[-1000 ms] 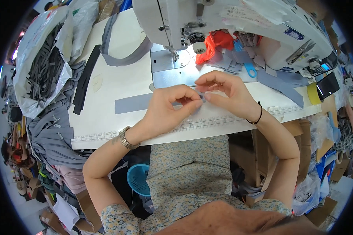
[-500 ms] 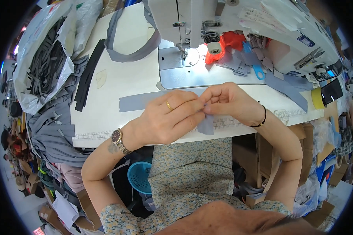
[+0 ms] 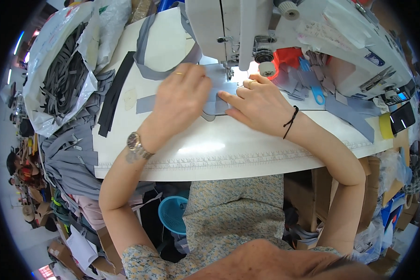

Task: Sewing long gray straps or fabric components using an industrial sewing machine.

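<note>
My left hand (image 3: 182, 98), slightly blurred, has bent fingers over a grey strip (image 3: 145, 104) at the machine bed; its fingertips are hidden. My right hand (image 3: 252, 102) lies just right of it, index fingertip on a small grey fabric piece (image 3: 221, 106), thumb apart from the fingers. Both are just below the presser foot (image 3: 229, 72) of a white sewing machine (image 3: 210, 28). A looped grey strip (image 3: 144, 65) and black strips (image 3: 114, 93) lie to the left.
Bags of strips (image 3: 56, 79) and grey zippers (image 3: 67, 163) crowd the left. Red fabric (image 3: 287, 58), scraps, a blue tool (image 3: 318, 93), yellow tape (image 3: 385, 126) and a phone (image 3: 401, 117) sit right. A blue basket (image 3: 171, 214) is below the white table (image 3: 210, 168). Another person appears far left.
Both hands have moved away from the front ruler edge toward the presser foot and separated from their pinch. The small grey piece that hung below my fingers now lies near the machine bed.
</note>
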`<state>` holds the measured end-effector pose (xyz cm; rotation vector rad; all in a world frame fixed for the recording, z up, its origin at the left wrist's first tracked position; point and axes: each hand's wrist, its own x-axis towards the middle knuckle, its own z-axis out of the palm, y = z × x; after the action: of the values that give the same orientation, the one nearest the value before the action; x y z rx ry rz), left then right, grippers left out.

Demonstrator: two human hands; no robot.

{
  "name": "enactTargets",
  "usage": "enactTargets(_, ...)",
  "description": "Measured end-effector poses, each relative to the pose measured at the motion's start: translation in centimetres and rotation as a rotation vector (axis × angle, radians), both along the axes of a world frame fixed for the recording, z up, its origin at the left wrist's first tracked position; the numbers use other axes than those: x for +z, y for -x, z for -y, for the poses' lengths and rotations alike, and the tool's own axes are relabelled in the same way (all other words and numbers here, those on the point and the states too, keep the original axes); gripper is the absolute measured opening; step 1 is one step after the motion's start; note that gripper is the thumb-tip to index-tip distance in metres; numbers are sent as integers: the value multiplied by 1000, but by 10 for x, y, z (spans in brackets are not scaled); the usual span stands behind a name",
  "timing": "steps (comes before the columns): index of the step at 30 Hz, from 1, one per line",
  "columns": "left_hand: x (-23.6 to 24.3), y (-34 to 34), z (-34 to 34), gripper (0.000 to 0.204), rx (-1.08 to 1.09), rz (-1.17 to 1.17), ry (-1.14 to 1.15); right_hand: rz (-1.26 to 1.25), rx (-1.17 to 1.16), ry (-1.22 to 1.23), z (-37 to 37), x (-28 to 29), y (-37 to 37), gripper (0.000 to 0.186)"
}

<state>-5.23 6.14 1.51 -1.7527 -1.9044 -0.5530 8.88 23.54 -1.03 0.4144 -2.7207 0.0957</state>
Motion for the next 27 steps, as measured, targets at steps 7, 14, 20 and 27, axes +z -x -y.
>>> enactTargets(7,-25,1,-6,27,-105,62,133,-147,-14,13,-11,-5,-10,24)
enactTargets(14,-29,-6,-6,26,-135,-31,20,-73,18,93,-10,-7,-8,21)
enactTargets(20,-26,-11,-8,28,-117,-103,59,-81,20,94,-12,-8,-9,24)
enactTargets(27,-24,-12,-10,30,-91,-222,97,-63,22,91,-13,-5,-5,25)
